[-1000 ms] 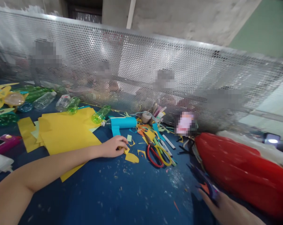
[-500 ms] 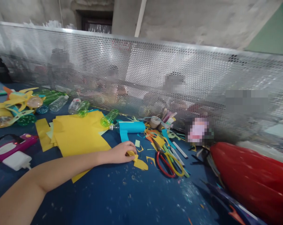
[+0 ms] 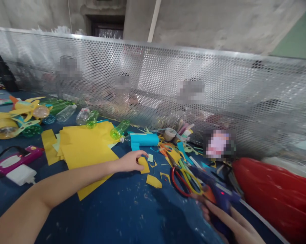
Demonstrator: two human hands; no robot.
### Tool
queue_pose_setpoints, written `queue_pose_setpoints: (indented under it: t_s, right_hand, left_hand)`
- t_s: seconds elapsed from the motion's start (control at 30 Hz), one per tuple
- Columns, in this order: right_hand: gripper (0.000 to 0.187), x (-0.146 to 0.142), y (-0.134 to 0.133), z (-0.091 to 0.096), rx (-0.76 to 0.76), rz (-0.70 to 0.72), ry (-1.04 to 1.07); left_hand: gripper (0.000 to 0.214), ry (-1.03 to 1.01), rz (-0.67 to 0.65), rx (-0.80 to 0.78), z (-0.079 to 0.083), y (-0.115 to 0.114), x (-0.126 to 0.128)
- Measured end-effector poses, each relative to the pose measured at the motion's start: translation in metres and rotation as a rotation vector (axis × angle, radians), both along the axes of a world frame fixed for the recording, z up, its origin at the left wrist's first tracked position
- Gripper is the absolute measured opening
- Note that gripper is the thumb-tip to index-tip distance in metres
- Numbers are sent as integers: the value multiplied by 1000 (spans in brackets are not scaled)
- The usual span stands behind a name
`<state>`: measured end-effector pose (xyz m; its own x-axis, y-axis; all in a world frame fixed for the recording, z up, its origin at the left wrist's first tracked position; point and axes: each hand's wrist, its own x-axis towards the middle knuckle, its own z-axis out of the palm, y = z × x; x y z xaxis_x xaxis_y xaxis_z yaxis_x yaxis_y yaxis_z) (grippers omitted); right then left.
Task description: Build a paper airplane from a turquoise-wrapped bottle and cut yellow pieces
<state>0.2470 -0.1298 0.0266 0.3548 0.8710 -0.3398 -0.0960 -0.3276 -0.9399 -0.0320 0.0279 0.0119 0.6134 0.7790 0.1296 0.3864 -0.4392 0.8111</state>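
My left hand (image 3: 133,160) is closed, with a small curved piece of yellow paper (image 3: 144,166) between thumb and fingers. A second yellow paper cutout (image 3: 153,181) lies just in front of it on the blue table. Behind this hand lies a bottle wrapped in blue paper (image 3: 146,139), a flap hanging toward me. On the right, my right hand (image 3: 230,218) is wrapped round a blue hot glue gun (image 3: 220,192) with an orange trigger and a small red light. The gun is blurred; its nozzle end passes over the paper scraps beside the scissors (image 3: 180,183).
Large yellow paper sheets (image 3: 88,144) lie under my left forearm. Several plastic bottles (image 3: 66,113) and paper-decorated bottle figures (image 3: 5,125) are at the left. A purple power strip (image 3: 13,161) holds a white plug. A perforated metal screen (image 3: 97,71) stands behind, a red bag (image 3: 275,193) at right.
My right hand has come into view and lifted the glue gun from the table at the right. The yellow piece in my left hand has been raised off the cutout beside it.
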Motion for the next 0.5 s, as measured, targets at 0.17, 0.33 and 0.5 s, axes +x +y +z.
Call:
queue_pose_setpoints:
  t_s: [0.17, 0.33, 0.5]
  right_hand:
    - [33, -61, 37, 28, 185, 152, -61]
    - [35, -81, 60, 10, 282, 294, -15]
    - [35, -82, 47, -9, 239, 371, 8]
  left_hand:
    - [31, 94, 113, 92, 0, -1, 0]
    - [25, 19, 91, 49, -12, 1, 0]
    - [25, -103, -24, -129, -25, 0, 5]
